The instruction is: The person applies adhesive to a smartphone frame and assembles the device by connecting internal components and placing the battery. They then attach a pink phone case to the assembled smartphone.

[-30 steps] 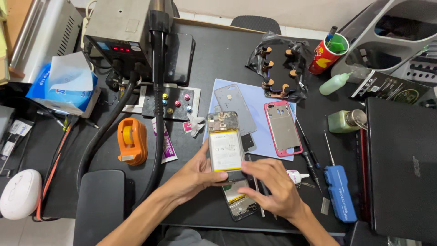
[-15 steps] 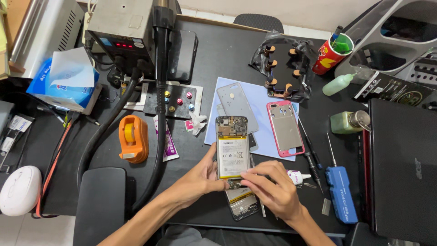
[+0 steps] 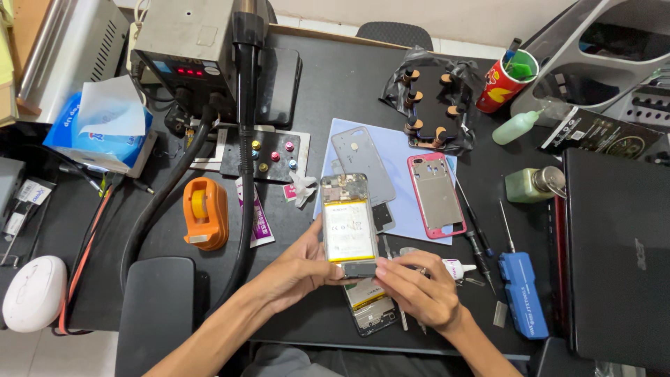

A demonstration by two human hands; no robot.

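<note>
Since 1 second ago the opened phone (image 3: 347,225) has come down from its raised, tilted position and now lies lower and squarer, its bottom end pinched between both hands above the black counter (image 3: 335,84). The left hand (image 3: 296,272) is closed on the phone's lower left edge, thumb on top. The right hand (image 3: 417,292) is closed on the lower right corner, fingertips pressed to the bottom edge. The phone's back is off, showing a white battery with a yellow strip at its foot and a circuit board at the far end.

Directly under the hands lies a 2nd opened phone (image 3: 370,307), partly covered by the right hand. Just right of the right hand lie a small white glue bottle (image 3: 457,268), 2 thin screwdrivers (image 3: 481,244) and a blue tool case (image 3: 523,293). Beyond the hands a pale blue mat (image 3: 405,150) carries a grey back cover (image 3: 361,160) and a pink phone frame (image 3: 436,195).

Left of the left hand sit an orange tape dispenser (image 3: 205,213) and a thick black hose (image 3: 244,174) running up to a grey hot-air station (image 3: 188,42) at the far edge. A blue tissue pack (image 3: 98,132) lies far left, a white mouse (image 3: 33,293) at the near-left corner. Far right are a black laptop (image 3: 618,258), 2 green bottles (image 3: 534,185) and a red cup (image 3: 506,80).
</note>
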